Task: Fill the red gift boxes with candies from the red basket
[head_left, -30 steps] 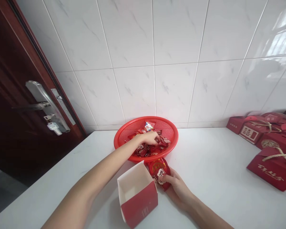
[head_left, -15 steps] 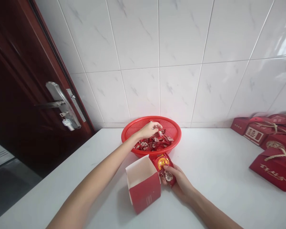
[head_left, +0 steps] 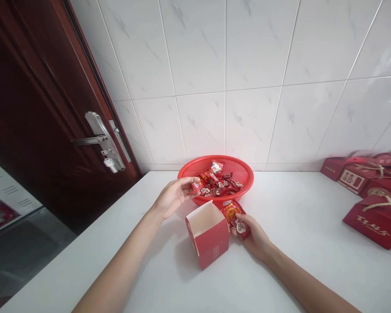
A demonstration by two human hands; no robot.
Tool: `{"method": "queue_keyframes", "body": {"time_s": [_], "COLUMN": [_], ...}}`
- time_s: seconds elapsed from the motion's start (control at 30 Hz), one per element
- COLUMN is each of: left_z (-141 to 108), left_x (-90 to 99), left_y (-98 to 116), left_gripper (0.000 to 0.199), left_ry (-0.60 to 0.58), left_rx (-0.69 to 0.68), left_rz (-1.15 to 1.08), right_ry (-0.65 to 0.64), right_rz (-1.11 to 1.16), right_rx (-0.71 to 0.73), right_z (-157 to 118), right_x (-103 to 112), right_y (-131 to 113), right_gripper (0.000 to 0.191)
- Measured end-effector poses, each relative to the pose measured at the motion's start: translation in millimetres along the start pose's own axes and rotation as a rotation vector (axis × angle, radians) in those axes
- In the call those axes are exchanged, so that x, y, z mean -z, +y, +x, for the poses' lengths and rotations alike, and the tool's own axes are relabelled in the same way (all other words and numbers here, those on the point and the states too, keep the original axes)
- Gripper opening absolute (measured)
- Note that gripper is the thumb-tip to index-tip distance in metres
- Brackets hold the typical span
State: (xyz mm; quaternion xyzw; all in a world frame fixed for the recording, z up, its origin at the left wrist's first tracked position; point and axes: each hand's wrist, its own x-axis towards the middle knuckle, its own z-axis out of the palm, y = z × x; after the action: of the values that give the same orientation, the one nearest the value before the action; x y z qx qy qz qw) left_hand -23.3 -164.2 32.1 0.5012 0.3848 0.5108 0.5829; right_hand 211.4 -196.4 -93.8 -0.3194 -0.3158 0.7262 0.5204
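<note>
Wh. tbl [head_left: 299, 217]; L fingers [head_left: 189, 180] pinch red pkt [head_left: 196, 186]; R fingers [head_left: 243, 216] grip pkts [head_left: 230, 213] by box [head_left: 214, 244]

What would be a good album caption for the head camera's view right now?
Left hand at the basket, right hand holding red packets beside an open box.

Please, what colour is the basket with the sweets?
The basket is bright red, clearest in the head view.
</note>
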Motion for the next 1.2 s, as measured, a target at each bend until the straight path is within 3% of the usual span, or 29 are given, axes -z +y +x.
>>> {"method": "queue_keyframes", "body": {"time_s": [0.2, 0.4, 0.53, 0.63, 0.73, 0.9, 1.2], "left_z": [-35, -61, -68, -71, -72, -72, -80], "left_x": [-5.2, -13.5, -19.5, -21.9, -20.4, -14.4, -12.9], "left_y": [-13, -41, -45, -44, -46, -49, -47], "left_gripper": [0.029, 0.025, 0.021, 0.02, 0.021, 0.021, 0.043], "left_ry": [0.065, 0.082, 0.027, -0.035, -0.051, 0.019, -0.047], "left_rx": [-0.134, -0.36, -0.508, -0.54, -0.555, -0.546, -0.436], "left_rz": [0.353, 0.592, 0.599, 0.63, 0.66, 0.695, 0.647], "right_ry": [0.086, 0.133, -0.085, -0.327, -0.474, -0.525, -0.52], "right_rz": [-0.099, -0.211, -0.434, -0.729, -1.024, -1.355, -1.345], "right_rx": [0.091, 0.285, 0.415, 0.436, 0.444, 0.38, 0.353], "right_z": [-7, -27, -43, -51, -52, -40, -31], "right_x": [3, -8, -39, -66, -85, -97, -91], "right_y": [-10, -50, -83, -107, -123, -126, -126], "right_gripper": [0.031, 0.032, 0.026, 0.019, 0.012, 0.009, 0.018]}}
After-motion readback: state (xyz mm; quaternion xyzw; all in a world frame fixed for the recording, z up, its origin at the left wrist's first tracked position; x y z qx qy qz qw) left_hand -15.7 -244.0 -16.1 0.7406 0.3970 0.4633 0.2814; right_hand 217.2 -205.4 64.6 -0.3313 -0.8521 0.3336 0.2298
